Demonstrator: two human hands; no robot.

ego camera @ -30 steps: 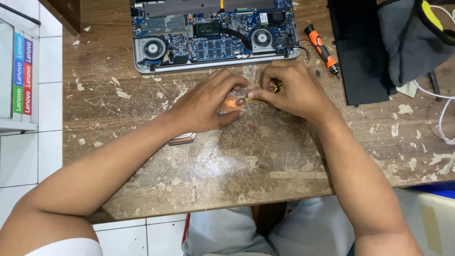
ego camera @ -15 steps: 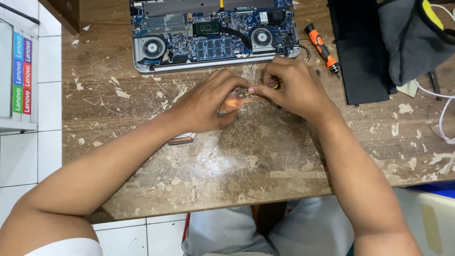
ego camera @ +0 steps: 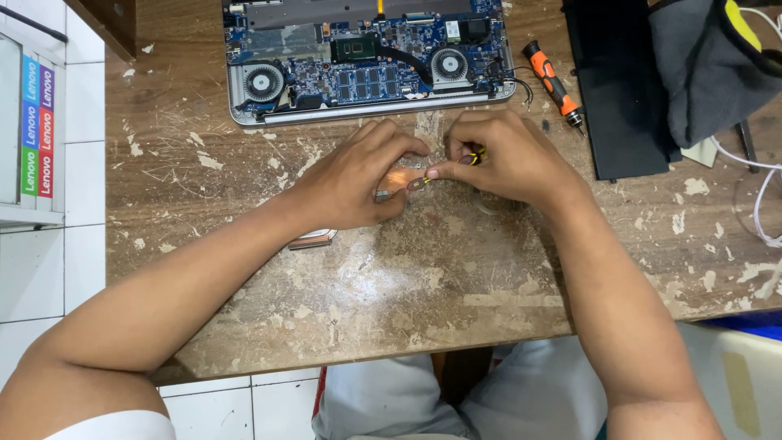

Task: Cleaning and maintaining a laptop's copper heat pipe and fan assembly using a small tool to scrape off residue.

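My left hand [ego camera: 356, 178] and my right hand [ego camera: 507, 160] meet on the worn wooden table [ego camera: 407, 277], just in front of an opened laptop [ego camera: 366, 61] whose circuit board and two fans are exposed. The left hand pinches a small orange part [ego camera: 399, 180]. The right hand grips a thin yellow-and-black screwdriver [ego camera: 471, 157] whose tip reaches toward that part. Most of both objects is hidden by my fingers.
An orange-and-black screwdriver [ego camera: 552, 84] lies to the right of the laptop. Beside it lies a black flat panel [ego camera: 615, 90] with a grey bag [ego camera: 717, 65] on it. White cables [ego camera: 762, 212] trail at the right edge. A small metal piece [ego camera: 314, 238] pokes out under my left wrist.
Both hands stay together at the same spot; only small finger shifts around the orange part.
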